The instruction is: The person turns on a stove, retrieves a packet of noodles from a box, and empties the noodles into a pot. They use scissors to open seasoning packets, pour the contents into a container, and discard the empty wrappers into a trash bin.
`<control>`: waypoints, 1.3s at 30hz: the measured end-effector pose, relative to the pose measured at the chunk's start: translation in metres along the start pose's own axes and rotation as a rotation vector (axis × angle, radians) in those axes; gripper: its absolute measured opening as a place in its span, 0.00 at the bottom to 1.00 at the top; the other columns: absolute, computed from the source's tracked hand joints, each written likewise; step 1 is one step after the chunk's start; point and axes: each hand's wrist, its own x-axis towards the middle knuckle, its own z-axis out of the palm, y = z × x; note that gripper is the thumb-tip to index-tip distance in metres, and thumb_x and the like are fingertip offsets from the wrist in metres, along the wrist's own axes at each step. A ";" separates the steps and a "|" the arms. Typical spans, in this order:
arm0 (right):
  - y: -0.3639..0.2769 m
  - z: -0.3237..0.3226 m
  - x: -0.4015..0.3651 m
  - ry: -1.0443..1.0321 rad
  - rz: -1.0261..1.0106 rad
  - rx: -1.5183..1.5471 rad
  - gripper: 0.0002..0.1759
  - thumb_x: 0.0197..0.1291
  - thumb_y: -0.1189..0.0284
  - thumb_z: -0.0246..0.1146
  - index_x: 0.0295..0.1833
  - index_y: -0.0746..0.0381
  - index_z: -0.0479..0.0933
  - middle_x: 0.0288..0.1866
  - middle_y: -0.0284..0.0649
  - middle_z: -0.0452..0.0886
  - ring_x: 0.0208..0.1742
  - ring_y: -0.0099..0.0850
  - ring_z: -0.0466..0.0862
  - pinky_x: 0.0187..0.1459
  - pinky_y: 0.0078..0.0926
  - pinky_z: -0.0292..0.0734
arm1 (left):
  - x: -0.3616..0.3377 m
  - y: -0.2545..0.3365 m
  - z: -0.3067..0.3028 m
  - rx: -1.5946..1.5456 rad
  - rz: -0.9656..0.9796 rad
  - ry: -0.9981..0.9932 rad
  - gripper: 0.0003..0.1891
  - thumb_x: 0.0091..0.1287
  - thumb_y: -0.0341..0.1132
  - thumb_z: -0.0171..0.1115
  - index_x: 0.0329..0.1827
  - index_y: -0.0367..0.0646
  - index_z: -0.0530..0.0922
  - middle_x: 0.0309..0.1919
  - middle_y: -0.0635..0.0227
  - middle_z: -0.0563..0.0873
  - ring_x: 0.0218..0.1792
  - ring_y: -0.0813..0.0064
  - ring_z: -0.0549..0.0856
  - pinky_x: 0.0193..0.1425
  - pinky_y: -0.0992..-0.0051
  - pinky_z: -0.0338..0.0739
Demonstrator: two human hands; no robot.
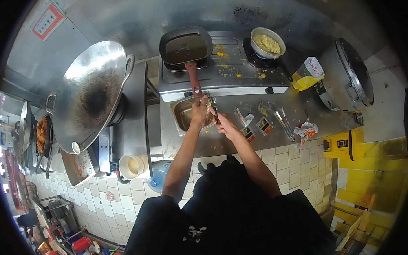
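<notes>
My left hand (199, 110) is closed over the metal pan (178, 111) sunk at the counter's front, pinching a small shiny packet (207, 101) whose kind I cannot make out fully. Close beside it, my right hand (223, 125) grips dark-handled scissors (215, 113), their blades near the packet and partly hidden by my fingers. Just behind my left hand is the red handle (193, 78) of a square frying pan (185, 46) holding dark oil. Right of my hands lie opened seasoning sachets (264, 125) and metal tongs (284, 123).
A pot (256, 35) with a noodle block (270, 44) sits over a lit burner on the two-burner stove (229, 75). To the right are a yellow pouch (307, 73), a rice cooker (346, 77) and a crumpled wrapper (306, 132). A large wok (92, 93) stands left.
</notes>
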 end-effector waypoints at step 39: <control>-0.020 0.008 0.078 -0.142 -0.827 -0.941 0.10 0.55 0.67 0.68 0.42 0.59 0.84 0.36 0.39 0.87 0.38 0.39 0.85 0.44 0.35 0.78 | -0.041 0.042 -0.055 1.614 0.970 0.001 0.21 0.66 0.54 0.61 0.41 0.43 0.74 0.31 0.58 0.86 0.30 0.51 0.86 0.29 0.58 0.80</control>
